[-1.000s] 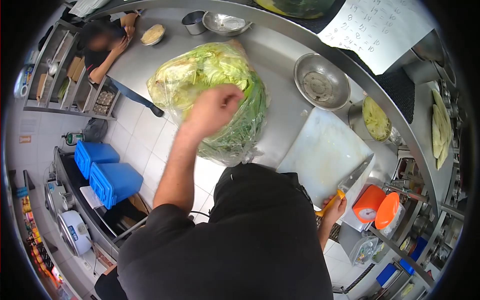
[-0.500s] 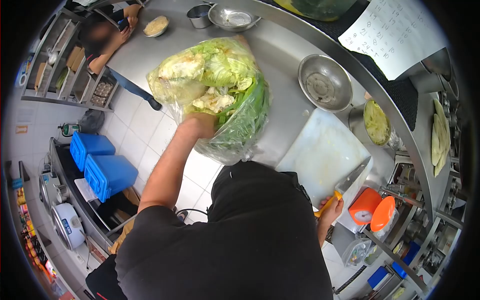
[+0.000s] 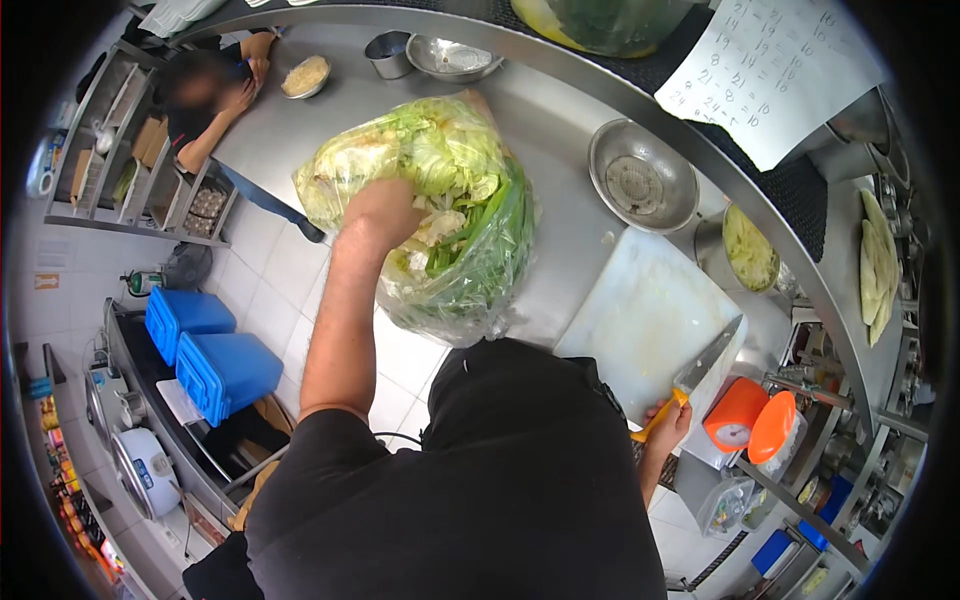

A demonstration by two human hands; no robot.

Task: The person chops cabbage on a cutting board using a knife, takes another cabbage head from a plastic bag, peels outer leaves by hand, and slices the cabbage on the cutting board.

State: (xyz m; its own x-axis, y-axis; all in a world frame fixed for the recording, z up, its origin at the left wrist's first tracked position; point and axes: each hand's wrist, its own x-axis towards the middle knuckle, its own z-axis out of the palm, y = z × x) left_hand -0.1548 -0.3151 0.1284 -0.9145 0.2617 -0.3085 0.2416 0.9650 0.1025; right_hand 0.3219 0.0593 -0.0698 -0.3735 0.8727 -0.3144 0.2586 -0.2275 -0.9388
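Note:
A clear plastic bag point(image 3: 505, 265) on the steel counter is full of pale lettuce point(image 3: 450, 140) and long green leaves point(image 3: 500, 225). My left hand point(image 3: 385, 212) is at the bag's opening against the lettuce, back of the hand up. Its fingers point down out of sight, so their grip is hidden. On the right, my right hand point(image 3: 667, 425) is closed around the yellow-orange handle of a kitchen knife point(image 3: 712, 355). The blade lies over the right edge of a white cutting board point(image 3: 640, 310), its tip pointing away from me.
A steel bowl point(image 3: 643, 175) and a pot of shredded lettuce point(image 3: 750, 250) stand beyond the board. An orange scale point(image 3: 730, 418) is near my right hand. At the counter's far left a person point(image 3: 205, 110) leans beside a bowl of pale shreds point(image 3: 305, 76). A shelf edge point(image 3: 740, 170) curves overhead.
My left hand has come up from deeper in the bag, moving away from me to the lettuce at its upper left. The knife stays in my right hand over the board.

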